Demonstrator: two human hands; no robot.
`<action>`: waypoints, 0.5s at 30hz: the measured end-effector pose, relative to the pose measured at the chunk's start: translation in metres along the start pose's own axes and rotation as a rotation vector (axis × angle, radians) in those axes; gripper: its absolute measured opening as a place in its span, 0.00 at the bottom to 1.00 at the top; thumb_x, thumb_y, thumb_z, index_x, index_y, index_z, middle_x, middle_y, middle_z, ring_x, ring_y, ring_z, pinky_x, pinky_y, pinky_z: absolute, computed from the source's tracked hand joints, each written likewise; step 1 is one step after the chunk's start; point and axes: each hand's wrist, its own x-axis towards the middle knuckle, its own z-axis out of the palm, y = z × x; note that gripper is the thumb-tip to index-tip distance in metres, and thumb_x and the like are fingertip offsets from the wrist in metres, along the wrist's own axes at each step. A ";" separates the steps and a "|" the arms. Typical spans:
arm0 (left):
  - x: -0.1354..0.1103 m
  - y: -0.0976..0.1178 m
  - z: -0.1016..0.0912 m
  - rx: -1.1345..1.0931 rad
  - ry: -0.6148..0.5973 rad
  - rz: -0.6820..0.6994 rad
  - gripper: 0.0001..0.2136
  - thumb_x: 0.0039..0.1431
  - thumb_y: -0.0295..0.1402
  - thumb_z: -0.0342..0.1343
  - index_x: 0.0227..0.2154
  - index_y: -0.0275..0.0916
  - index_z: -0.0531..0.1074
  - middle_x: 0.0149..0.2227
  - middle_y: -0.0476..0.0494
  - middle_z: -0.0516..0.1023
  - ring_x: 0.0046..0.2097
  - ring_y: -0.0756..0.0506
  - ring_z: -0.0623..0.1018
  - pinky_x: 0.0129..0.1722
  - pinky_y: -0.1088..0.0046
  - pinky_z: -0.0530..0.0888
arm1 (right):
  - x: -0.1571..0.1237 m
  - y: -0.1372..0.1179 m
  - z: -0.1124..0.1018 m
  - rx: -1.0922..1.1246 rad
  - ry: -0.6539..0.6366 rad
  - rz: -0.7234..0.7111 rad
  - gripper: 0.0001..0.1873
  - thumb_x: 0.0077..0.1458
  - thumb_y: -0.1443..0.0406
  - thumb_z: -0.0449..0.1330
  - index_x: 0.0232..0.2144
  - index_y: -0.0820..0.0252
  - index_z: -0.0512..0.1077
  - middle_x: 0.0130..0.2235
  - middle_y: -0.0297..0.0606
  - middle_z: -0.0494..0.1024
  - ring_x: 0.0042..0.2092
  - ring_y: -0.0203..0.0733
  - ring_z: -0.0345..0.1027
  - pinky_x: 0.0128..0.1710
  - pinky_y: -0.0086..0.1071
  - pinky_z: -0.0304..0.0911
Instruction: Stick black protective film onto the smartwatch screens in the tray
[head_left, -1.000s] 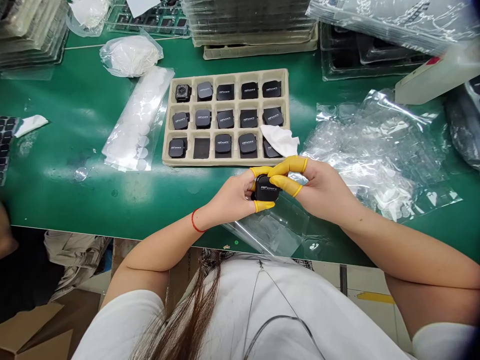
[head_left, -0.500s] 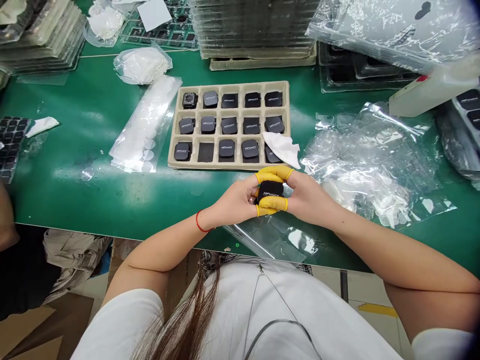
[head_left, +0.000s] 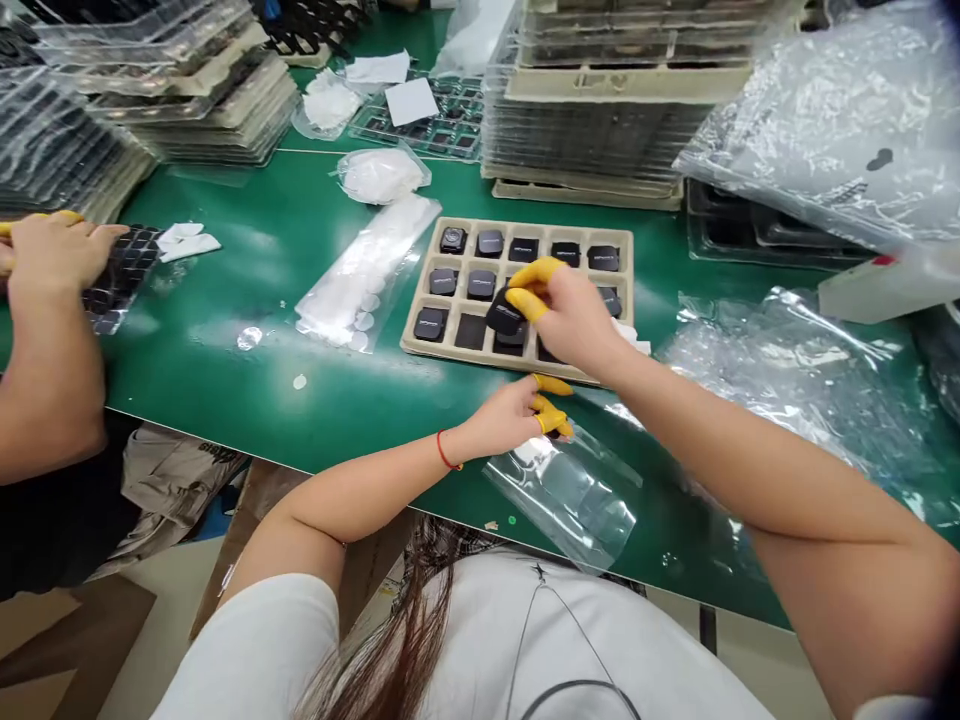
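My right hand, with yellow finger cots on thumb and forefinger, pinches a black square watch body with white lettering. It is tilted over the front row of a beige compartment tray. My left hand, also in yellow cots, is at the table's near side, just in front of the tray. Its fingers are bent, and a small dark thing shows under the fingertips, mostly hidden. Similar black watch bodies sit in most tray compartments. One front compartment shows only its dark lining.
Clear plastic film lies beneath my left hand. Plastic bags spread to the right, beside a whitish bottle. Stacked trays stand behind. A strip of round stickers lies left of the tray. A co-worker's hand works at far left.
My hands have parted. The right carried the black watch body forward and left over the tray; the left stayed near the table edge. The view shifted, and a co-worker's arm now shows at left.
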 end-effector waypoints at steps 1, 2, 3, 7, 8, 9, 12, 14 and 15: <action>0.001 -0.002 -0.001 0.011 -0.007 -0.010 0.14 0.56 0.22 0.57 0.45 0.33 0.65 0.28 0.48 0.78 0.33 0.51 0.80 0.38 0.73 0.73 | 0.015 -0.001 0.012 -0.080 -0.051 -0.038 0.12 0.63 0.66 0.54 0.45 0.64 0.73 0.43 0.44 0.78 0.44 0.47 0.72 0.43 0.36 0.64; 0.001 -0.003 -0.002 0.026 -0.022 -0.008 0.14 0.56 0.20 0.56 0.45 0.33 0.66 0.28 0.48 0.78 0.33 0.51 0.79 0.38 0.73 0.73 | 0.030 -0.002 0.023 -0.147 -0.107 -0.070 0.13 0.63 0.67 0.53 0.46 0.64 0.74 0.44 0.45 0.78 0.45 0.48 0.71 0.44 0.37 0.63; 0.001 -0.003 -0.002 0.040 -0.035 0.006 0.14 0.56 0.20 0.56 0.45 0.34 0.66 0.28 0.48 0.79 0.33 0.51 0.79 0.39 0.73 0.73 | 0.044 -0.002 0.033 -0.211 -0.152 -0.104 0.13 0.63 0.67 0.53 0.45 0.65 0.75 0.45 0.47 0.78 0.47 0.50 0.70 0.45 0.38 0.62; -0.002 0.002 -0.006 0.075 -0.016 0.078 0.13 0.57 0.22 0.55 0.45 0.35 0.68 0.30 0.45 0.80 0.36 0.49 0.80 0.41 0.70 0.74 | 0.102 -0.004 0.047 -0.508 -0.173 -0.154 0.19 0.66 0.66 0.49 0.50 0.66 0.75 0.50 0.53 0.75 0.53 0.56 0.64 0.49 0.42 0.56; -0.002 0.004 -0.007 0.085 -0.006 0.088 0.12 0.57 0.22 0.56 0.44 0.36 0.68 0.31 0.45 0.80 0.37 0.48 0.80 0.41 0.70 0.74 | 0.116 -0.005 0.048 -0.575 -0.179 -0.144 0.19 0.66 0.65 0.49 0.52 0.66 0.75 0.51 0.54 0.74 0.54 0.57 0.62 0.49 0.42 0.55; -0.003 0.006 -0.009 0.097 0.004 0.096 0.12 0.57 0.23 0.56 0.44 0.36 0.69 0.32 0.44 0.80 0.38 0.48 0.80 0.41 0.70 0.74 | 0.129 -0.006 0.048 -0.619 -0.195 -0.130 0.19 0.65 0.64 0.51 0.52 0.67 0.74 0.51 0.56 0.74 0.54 0.59 0.62 0.49 0.43 0.55; -0.003 0.010 -0.013 0.145 0.045 0.116 0.11 0.57 0.24 0.57 0.44 0.36 0.70 0.33 0.43 0.80 0.39 0.47 0.80 0.40 0.70 0.74 | 0.160 -0.012 0.052 -0.655 -0.276 -0.106 0.20 0.57 0.62 0.64 0.49 0.69 0.75 0.49 0.59 0.74 0.52 0.61 0.63 0.49 0.43 0.53; -0.002 0.011 -0.014 0.154 0.066 0.110 0.11 0.58 0.25 0.57 0.44 0.36 0.70 0.34 0.42 0.80 0.39 0.47 0.81 0.41 0.69 0.75 | 0.172 -0.015 0.055 -0.670 -0.325 -0.095 0.18 0.54 0.63 0.67 0.45 0.69 0.76 0.47 0.58 0.75 0.50 0.59 0.65 0.51 0.44 0.52; -0.002 0.012 -0.014 0.140 0.067 0.101 0.11 0.58 0.26 0.56 0.45 0.36 0.70 0.34 0.41 0.80 0.39 0.47 0.81 0.42 0.69 0.75 | 0.176 -0.015 0.055 -0.670 -0.341 -0.086 0.16 0.55 0.65 0.66 0.44 0.69 0.77 0.47 0.57 0.76 0.50 0.58 0.66 0.52 0.44 0.51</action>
